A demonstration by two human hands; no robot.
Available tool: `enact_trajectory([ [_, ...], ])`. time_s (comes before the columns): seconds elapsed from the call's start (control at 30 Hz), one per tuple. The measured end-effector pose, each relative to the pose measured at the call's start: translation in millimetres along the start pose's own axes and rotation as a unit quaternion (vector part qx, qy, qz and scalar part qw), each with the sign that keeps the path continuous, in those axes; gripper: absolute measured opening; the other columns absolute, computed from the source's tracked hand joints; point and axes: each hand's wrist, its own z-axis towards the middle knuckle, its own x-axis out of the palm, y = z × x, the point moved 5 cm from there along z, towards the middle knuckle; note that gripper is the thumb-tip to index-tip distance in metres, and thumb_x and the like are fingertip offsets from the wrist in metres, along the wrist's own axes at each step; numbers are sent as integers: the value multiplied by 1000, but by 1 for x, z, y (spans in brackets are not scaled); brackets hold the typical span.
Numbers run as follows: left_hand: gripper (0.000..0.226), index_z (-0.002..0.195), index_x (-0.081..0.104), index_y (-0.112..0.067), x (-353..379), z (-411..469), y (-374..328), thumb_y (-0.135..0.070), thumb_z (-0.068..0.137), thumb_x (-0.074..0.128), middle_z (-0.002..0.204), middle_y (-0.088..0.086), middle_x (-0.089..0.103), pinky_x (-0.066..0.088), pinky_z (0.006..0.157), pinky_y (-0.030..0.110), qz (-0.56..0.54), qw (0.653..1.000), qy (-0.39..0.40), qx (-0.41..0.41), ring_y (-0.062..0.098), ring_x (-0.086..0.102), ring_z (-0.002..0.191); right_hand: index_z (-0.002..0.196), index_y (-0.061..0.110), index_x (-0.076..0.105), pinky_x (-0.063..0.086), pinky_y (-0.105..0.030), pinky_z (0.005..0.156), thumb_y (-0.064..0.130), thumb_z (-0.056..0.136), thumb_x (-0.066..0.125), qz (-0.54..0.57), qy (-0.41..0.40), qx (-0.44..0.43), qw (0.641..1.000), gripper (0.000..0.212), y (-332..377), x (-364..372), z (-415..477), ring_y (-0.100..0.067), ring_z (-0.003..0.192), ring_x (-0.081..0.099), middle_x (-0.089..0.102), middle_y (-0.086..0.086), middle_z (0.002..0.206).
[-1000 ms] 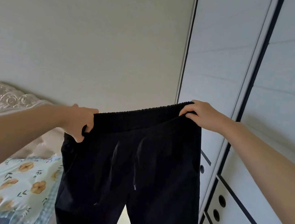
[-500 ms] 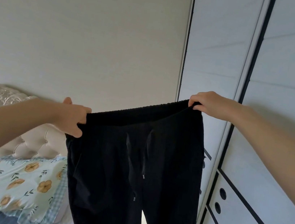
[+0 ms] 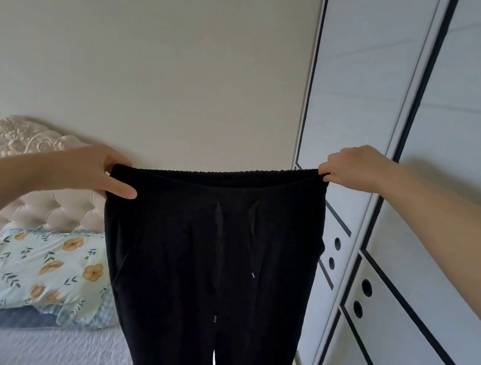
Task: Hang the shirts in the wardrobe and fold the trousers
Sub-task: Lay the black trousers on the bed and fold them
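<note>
1. The fingers (image 3: 120,189) of the left hand (image 3: 89,169) pinch the left end of the waistband (image 3: 218,176). One finger lies stretched over the front of the cloth.
2. The right hand (image 3: 355,167) has its fingers curled tight on the other end of the waistband. It is a little higher, so the band slopes up toward the right.
3. The black trousers (image 3: 205,270) hang in the air between the two hands. The wardrobe (image 3: 456,243) is near on their right, and the bed (image 3: 39,349) is lower, on their left.
4. Their long axis goes straight down. The legs fall below the fingers and their ends are out of sight. Two drawstrings (image 3: 251,239) hang on the front.
5. I judge that the folding has not yet begun and the trousers are only spread out. The next move probably brings one end of the waistband onto the other, so that leg lies on leg.
6. Each hand holds one end, so neither is nearer. The bed is on the side of the left hand, and its right edge seems the natural place to lay them.
</note>
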Motion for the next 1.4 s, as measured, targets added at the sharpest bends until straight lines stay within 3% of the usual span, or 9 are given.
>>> enact_trajectory([
  [0.17,12,80,72,-13,22,-34,13,-24,76,77,83,13,69,59,74,31,-106,993,8,-40,26,69,81,110,29,59,42,-30,66,59,97,38,-56,39,-65,996,39,48,19,9,-15,91,50,52,9,94],
  [0.37,14,92,77,-9,51,-73,28,-4,85,66,106,20,72,60,74,34,-217,964,99,-117,35,70,101,103,21,59,44,-35,68,30,101,40,175,-24,67,982,21,73,33,23,-26,83,57,61,-5,94],
  [0.47,33,109,72,-4,58,-89,29,-12,78,80,121,21,67,55,93,42,-294,935,136,-147,38,63,114,98,14,56,38,-33,62,22,97,44,290,-108,151,939,15,76,23,30,-31,75,52,59,-11,86],
  [0.57,67,110,72,-8,64,-102,35,-28,52,97,124,20,66,56,90,37,-353,916,128,-140,34,65,113,98,14,54,47,-35,63,16,95,42,381,-186,219,879,12,85,10,39,-33,71,59,61,-10,81],
  [0.77,49,106,76,-12,81,-138,82,-28,62,90,114,21,69,62,67,31,-386,907,55,-157,28,73,91,101,12,48,57,-40,45,12,100,33,610,-162,242,737,15,148,0,77,-32,50,67,49,-5,93],
  [0.83,68,107,75,-12,96,-156,112,-35,47,98,117,21,69,62,72,35,-398,898,34,-185,33,71,97,102,12,48,57,-38,44,11,100,32,641,-139,235,717,16,183,5,92,-32,51,66,45,-3,96],
  [0.93,79,104,76,-14,130,-182,160,-40,33,101,118,18,69,59,81,38,-422,876,0,-234,36,67,106,103,10,48,59,-43,48,6,99,32,660,-109,208,714,18,245,27,115,-32,59,65,47,-2,98],
  [1.1,84,98,78,-20,199,-210,236,-48,21,100,105,16,73,62,64,32,-441,841,-58,-308,24,73,77,95,14,45,60,-48,64,5,97,33,665,-35,192,720,16,344,95,145,-33,86,61,46,2,85],
  [1.4,88,111,70,-19,284,-226,317,-48,33,97,104,10,75,59,65,33,-436,773,-134,-440,29,73,86,92,11,47,55,-36,56,2,95,36,682,58,157,712,14,462,210,192,-15,64,41,43,3,77],
])
